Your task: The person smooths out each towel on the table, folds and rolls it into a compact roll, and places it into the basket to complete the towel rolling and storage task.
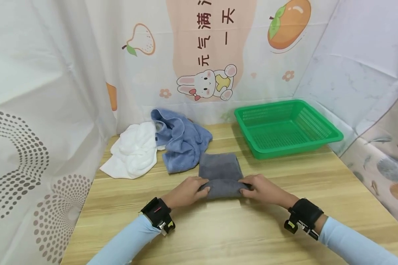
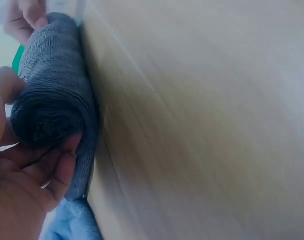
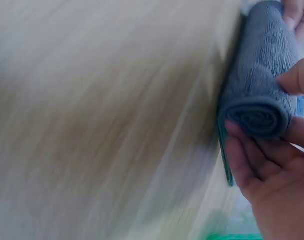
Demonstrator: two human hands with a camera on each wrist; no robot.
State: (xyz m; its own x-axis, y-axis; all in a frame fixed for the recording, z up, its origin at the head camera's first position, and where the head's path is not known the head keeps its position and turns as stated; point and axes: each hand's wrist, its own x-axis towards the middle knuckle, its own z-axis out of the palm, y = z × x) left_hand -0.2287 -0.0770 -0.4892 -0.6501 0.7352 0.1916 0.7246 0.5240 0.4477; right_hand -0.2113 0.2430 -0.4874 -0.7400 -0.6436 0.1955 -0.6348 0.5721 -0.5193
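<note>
A dark grey towel (image 1: 223, 188) lies on the table, its near part rolled up and its far part flat. My left hand (image 1: 188, 191) grips the left end of the roll, thumb on the near side and fingers at the end. At the right end, my right hand (image 1: 263, 189) holds the roll the same way. Spiral layers of the grey towel (image 3: 256, 117) show at its end in the right wrist view. In the left wrist view the left fingers curl round the other end of the towel (image 2: 57, 85).
Beyond the left hand lie a crumpled white towel (image 1: 134, 151) and a crumpled blue towel (image 1: 185, 140). A green plastic basket (image 1: 288, 149) stands at the back right. Printed curtains (image 1: 136, 81) hang behind and beside the wooden table (image 1: 219, 235).
</note>
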